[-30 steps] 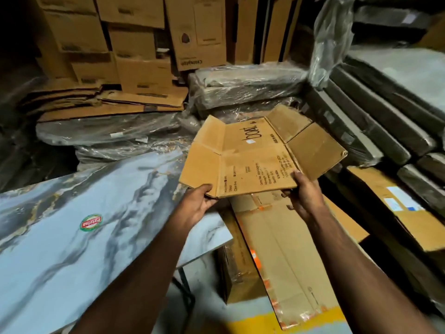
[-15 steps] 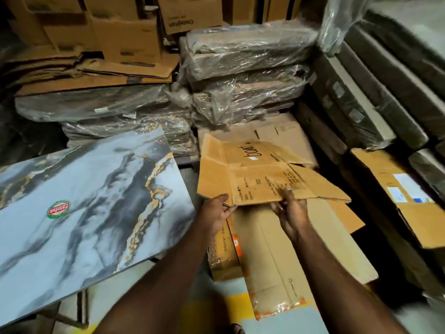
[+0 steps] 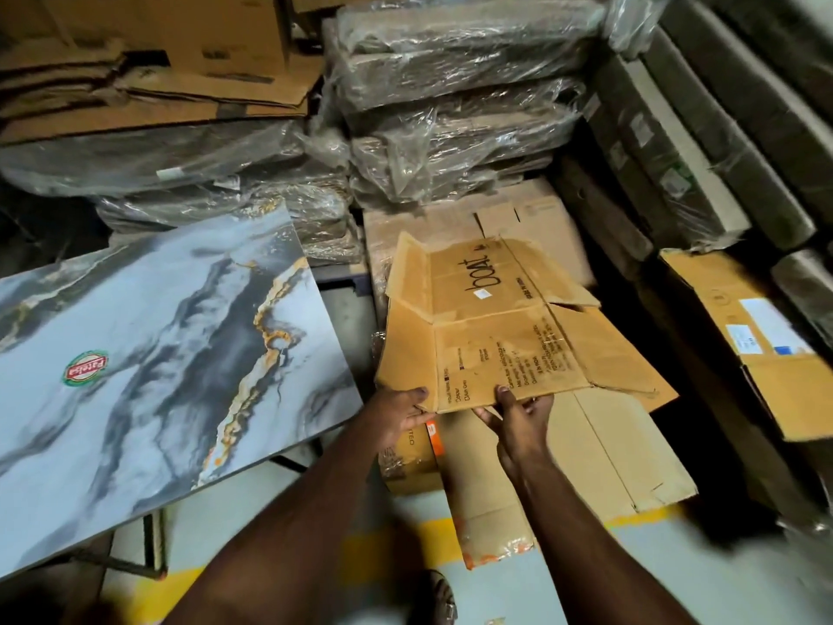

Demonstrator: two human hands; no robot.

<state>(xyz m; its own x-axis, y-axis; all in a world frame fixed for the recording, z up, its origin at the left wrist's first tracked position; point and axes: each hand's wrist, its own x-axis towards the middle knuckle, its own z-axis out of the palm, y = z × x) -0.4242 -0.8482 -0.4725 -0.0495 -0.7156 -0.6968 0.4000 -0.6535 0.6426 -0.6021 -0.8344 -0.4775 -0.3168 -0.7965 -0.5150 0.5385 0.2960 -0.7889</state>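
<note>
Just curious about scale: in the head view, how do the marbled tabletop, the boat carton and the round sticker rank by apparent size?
1. marbled tabletop, largest though cut off at the frame's edge
2. boat carton
3. round sticker, far the smallest

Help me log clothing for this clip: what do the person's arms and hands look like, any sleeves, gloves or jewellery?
Nothing worn shows. The left hand and right hand are bare: no gloves, no ring on the visible fingers. The left forearm and right forearm are bare to the picture's bottom edge: no sleeves, watch or bands.
</note>
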